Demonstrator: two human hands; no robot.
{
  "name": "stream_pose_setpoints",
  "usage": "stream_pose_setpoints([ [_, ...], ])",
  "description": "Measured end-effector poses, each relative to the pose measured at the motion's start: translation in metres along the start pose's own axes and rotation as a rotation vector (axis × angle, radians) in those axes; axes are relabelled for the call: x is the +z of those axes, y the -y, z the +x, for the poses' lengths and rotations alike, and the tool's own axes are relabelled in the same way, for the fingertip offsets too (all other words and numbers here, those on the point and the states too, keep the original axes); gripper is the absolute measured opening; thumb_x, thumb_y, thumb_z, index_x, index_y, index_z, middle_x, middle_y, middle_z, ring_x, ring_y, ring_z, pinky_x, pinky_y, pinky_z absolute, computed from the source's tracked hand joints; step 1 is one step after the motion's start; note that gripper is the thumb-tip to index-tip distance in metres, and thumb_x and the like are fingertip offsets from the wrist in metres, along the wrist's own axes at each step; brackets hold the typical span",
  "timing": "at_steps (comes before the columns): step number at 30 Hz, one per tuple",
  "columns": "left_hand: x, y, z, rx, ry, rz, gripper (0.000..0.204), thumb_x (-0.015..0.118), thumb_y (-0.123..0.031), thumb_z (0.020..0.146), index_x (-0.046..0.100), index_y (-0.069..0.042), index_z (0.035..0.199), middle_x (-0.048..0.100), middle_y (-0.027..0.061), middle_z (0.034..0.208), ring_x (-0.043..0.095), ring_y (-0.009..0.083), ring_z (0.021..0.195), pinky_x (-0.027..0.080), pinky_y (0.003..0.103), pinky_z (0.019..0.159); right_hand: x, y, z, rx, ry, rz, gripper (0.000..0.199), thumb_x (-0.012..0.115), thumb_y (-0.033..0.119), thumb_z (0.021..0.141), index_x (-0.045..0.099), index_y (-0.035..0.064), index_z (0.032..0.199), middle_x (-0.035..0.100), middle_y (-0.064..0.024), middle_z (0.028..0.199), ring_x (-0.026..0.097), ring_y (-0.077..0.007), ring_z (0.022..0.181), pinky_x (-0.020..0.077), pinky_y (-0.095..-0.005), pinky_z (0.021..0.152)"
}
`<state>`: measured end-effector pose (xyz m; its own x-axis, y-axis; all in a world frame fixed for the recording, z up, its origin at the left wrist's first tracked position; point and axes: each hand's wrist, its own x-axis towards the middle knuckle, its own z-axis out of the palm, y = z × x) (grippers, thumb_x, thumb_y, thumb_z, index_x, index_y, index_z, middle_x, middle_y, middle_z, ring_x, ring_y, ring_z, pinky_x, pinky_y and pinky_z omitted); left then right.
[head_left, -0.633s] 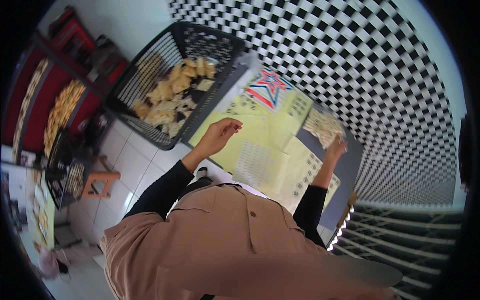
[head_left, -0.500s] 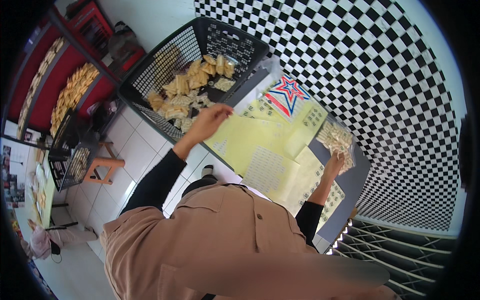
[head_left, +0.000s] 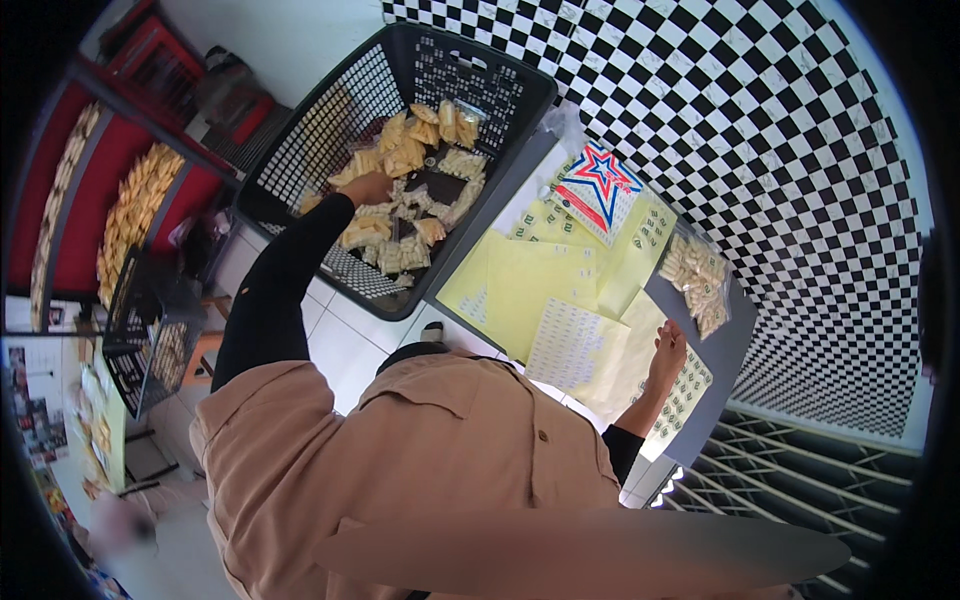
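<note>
My left hand (head_left: 368, 188) reaches down into a large black plastic crate (head_left: 385, 300) and touches the small clear packets lying there. Its fingertips are hidden among the packets. Some packets hold yellow-tan pieces (head_left: 403, 152); others hold pale, short ones (head_left: 405, 253). Over the patterned yellow paper at the table's right, my right hand (head_left: 668, 352) hovers with loosely curled fingers, slightly apart, and nothing visible in them. Just beyond it lies a clear plastic bag (head_left: 697, 280) filled with pale packets.
Yellow sheets of printed labels (head_left: 530, 275) cover the grey table (head_left: 722, 365). A sheet with a red and blue star (head_left: 598, 185) lies at the back. Shelves of packets (head_left: 140, 210) and another black crate (head_left: 150, 330) stand at left. A checkered wall (head_left: 780, 180) borders the table.
My left hand has moved from above the table's edge down into the crate. My right hand has drawn back from the clear bag toward me. The view has shifted slightly.
</note>
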<state>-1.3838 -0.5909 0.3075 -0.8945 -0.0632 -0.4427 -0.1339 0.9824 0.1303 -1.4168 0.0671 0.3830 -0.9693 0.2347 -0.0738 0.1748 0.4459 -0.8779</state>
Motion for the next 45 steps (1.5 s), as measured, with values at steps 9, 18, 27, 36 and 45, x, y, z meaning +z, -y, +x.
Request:
stream_pose_setpoints([
  [9,0.080,0.010,0.058,-0.015,-0.018,-0.097,0.030,0.059,-0.020,0.088,0.063,0.007,0.099,0.064,0.0268,0.099,0.062,0.0394,0.098,0.050,0.048,0.082,-0.010,-0.019,-0.082,0.156,-0.166,-0.030,0.030,0.054,0.016,0.095,0.060,-0.0009,0.119,0.064,-0.0113,0.112,0.061,-0.0173,0.099,0.0486,-0.0308,0.087],
  [18,0.118,0.009,0.116,-0.104,-0.176,-0.522,0.030,0.066,-0.025,0.087,0.060,0.004,0.092,0.062,0.0194,0.080,0.061,0.0350,0.079,0.049,0.048,0.072,-0.006,-0.036,-0.128,0.197,-0.235,-0.105,0.027,0.057,0.015,0.093,0.063,0.0016,0.116,0.066,-0.0104,0.110,0.062,-0.0168,0.097,0.0477,-0.0307,0.086],
  [27,0.042,0.003,0.114,-0.030,-0.289,-1.024,0.013,0.058,-0.015,0.092,0.055,-0.002,0.094,0.057,0.0086,0.080,0.060,0.0207,0.074,0.049,0.035,0.062,0.030,-0.004,-0.120,0.101,-0.219,-0.182,0.027,0.058,0.015,0.093,0.064,0.0016,0.115,0.066,-0.0137,0.111,0.063,-0.0231,0.100,0.0499,-0.0348,0.087],
  [36,-0.070,-0.072,0.022,0.085,-0.329,-1.366,0.015,0.054,-0.017,0.094,0.060,-0.010,0.107,0.054,-0.0027,0.088,0.050,0.0067,0.071,0.046,0.024,0.062,0.078,0.030,-0.099,-0.154,-0.144,-0.168,0.020,0.061,0.008,0.089,0.064,0.0007,0.108,0.063,-0.0149,0.104,0.063,-0.0278,0.095,0.0529,-0.0362,0.081],
  [45,-0.048,-0.060,-0.011,-0.116,-0.202,-1.164,0.032,0.053,-0.021,0.096,0.050,-0.006,0.124,0.054,0.0025,0.087,0.047,0.0116,0.071,0.042,0.031,0.062,0.120,0.047,-0.065,-0.276,0.082,-0.695,0.067,0.081,0.036,0.069,0.057,0.0067,0.124,0.058,-0.0118,0.118,0.051,-0.0300,0.114,0.0389,-0.0463,0.095],
])
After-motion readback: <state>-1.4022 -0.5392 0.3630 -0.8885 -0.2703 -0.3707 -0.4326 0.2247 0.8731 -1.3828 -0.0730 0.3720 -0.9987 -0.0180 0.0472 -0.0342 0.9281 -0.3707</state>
